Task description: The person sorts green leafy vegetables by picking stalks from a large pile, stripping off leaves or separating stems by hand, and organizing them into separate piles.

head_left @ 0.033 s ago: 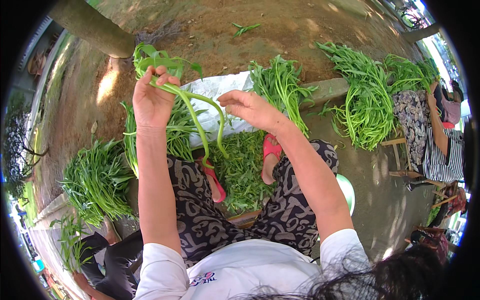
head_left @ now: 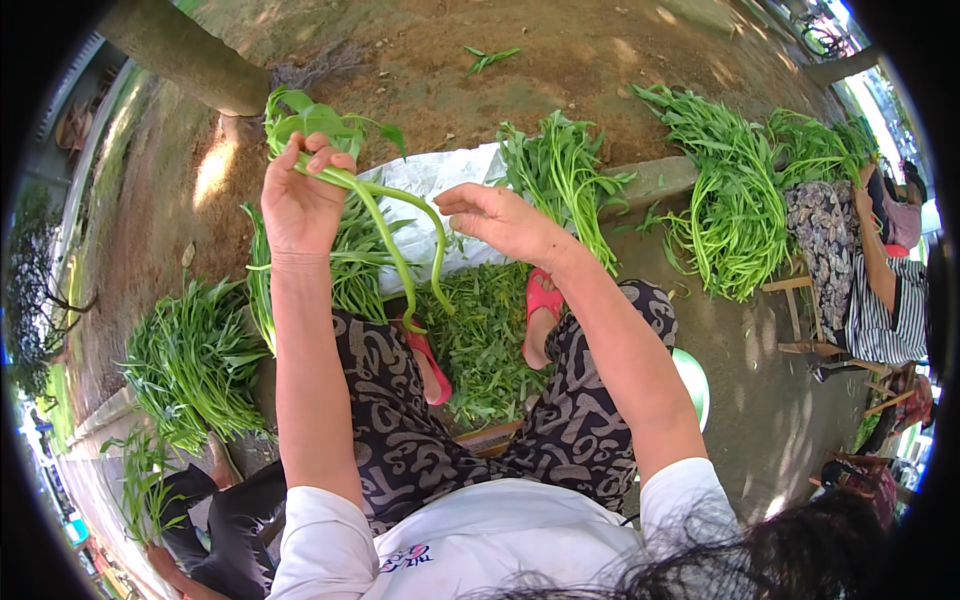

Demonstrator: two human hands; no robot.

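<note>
Raised in front of me, my left hand (head_left: pixel 302 205) is closed round a few stems of leafy greens (head_left: pixel 385 240) that look like water spinach. Their leaves (head_left: pixel 310 115) stick out above its fingers, while two long pale stems bend over and hang down to the right. Close to the bend of one stem is my right hand (head_left: pixel 505 220), its fingers stretched toward it and holding nothing. Below, between my feet in pink sandals (head_left: pixel 541 300), loose leaves and cut pieces (head_left: pixel 490 350) cover the ground. A bunch of greens (head_left: pixel 360 255) lies partly hidden behind the held stems.
A white sheet (head_left: pixel 455 175) lies ahead, with a bunch of greens (head_left: pixel 565 175) at its right. More heaps lie farther right (head_left: pixel 725 200) and at left (head_left: pixel 195 360). A tree trunk (head_left: pixel 190 55) stands far left. Other people sit at both sides, one with a striped garment (head_left: pixel 885 310).
My left hand has shifted very slightly to the left with the stems. Otherwise the scene looks the same.
</note>
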